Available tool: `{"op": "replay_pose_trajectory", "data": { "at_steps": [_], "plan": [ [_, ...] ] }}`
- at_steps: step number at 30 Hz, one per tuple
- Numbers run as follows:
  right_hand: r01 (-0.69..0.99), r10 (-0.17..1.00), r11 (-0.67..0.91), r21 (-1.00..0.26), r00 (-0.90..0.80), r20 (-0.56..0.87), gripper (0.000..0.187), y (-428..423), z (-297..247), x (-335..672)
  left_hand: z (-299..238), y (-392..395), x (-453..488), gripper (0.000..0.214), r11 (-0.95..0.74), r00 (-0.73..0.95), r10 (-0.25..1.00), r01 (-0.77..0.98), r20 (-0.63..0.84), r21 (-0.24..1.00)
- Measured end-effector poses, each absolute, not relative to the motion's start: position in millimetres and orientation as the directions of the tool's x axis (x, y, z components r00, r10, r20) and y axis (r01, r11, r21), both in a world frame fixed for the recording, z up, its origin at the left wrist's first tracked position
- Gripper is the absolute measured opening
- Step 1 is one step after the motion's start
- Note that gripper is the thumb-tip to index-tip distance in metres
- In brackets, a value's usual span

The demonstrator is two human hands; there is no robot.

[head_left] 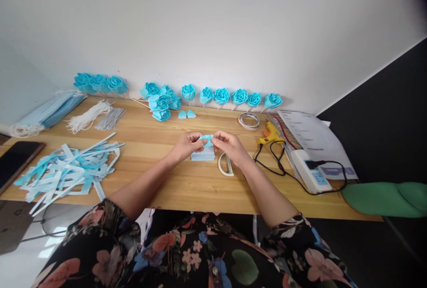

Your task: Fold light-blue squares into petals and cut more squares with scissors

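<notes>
Between my two hands, over the middle of the table, is a small light-blue fabric piece (207,139). My left hand (190,144) pinches its left end, and my right hand (228,144) pinches its right end. Just below them lies a stack of pale blue pieces (203,154). Close to my right wrist is a white D-shaped object (226,165), perhaps a scissors handle, partly hidden by my hand. Beyond my hands, two small blue petal shapes (187,114) lie side by side on the wood.
Blue fabric flowers (222,96) line the wall. At right are a tape roll (248,120), yellow glue gun (271,134), power strip (310,172) and papers (313,139). Cut strips (73,170), white cords (88,116), face masks (50,110) and a phone (20,159) lie left.
</notes>
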State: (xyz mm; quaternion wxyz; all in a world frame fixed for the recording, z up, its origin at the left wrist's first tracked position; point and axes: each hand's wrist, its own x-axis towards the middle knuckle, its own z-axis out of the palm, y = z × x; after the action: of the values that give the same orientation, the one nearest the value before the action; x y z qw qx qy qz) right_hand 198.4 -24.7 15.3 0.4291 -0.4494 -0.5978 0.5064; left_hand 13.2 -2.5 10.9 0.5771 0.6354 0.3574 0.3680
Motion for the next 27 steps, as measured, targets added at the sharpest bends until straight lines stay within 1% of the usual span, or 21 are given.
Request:
{"op": "replay_pose_trajectory", "data": {
  "at_steps": [7,13,15,17,19,22,24,27],
  "plan": [
    [0.131,0.977,0.14,-0.982,-0.179,0.115,0.024,-23.2,10.6,199.8,11.0,-1.7,14.8,0.043,-0.062,0.454,0.89,0.033,0.04,0.998],
    [0.212,0.974,0.173,-0.962,-0.18,0.136,0.025,-21.4,12.7,204.7,7.6,0.9,15.6,0.039,-0.059,0.417,0.908,0.028,0.042,0.998],
    [0.218,0.984,0.151,-0.964,-0.13,0.125,0.028,-16.9,15.8,215.8,6.3,2.6,15.4,0.038,-0.058,0.388,0.921,0.018,0.047,0.998],
    [0.239,0.991,0.131,-0.962,-0.035,0.126,0.033,-10.7,18.5,231.8,5.6,4.0,15.1,0.037,-0.046,0.351,0.935,0.0,0.043,0.999],
    [0.327,0.988,0.12,-0.937,0.055,0.145,0.032,-4.4,19.4,249.1,5.6,5.0,14.7,0.035,-0.028,0.322,0.946,-0.02,0.033,0.999],
    [0.503,0.987,0.057,-0.863,0.104,0.126,0.023,1.9,17.3,268.8,6.7,5.8,13.8,0.035,-0.013,0.289,0.957,-0.04,0.024,0.999],
    [0.588,0.993,0.028,-0.809,0.075,0.089,0.019,2.7,14.9,275.0,7.7,6.4,13.0,0.035,-0.017,0.272,0.962,-0.05,0.03,0.999],
    [0.658,0.999,0.019,-0.753,0.014,0.037,0.017,0.2,11.3,275.5,8.3,7.2,11.8,0.035,-0.025,0.256,0.966,-0.052,0.038,0.998]
  ]
}}
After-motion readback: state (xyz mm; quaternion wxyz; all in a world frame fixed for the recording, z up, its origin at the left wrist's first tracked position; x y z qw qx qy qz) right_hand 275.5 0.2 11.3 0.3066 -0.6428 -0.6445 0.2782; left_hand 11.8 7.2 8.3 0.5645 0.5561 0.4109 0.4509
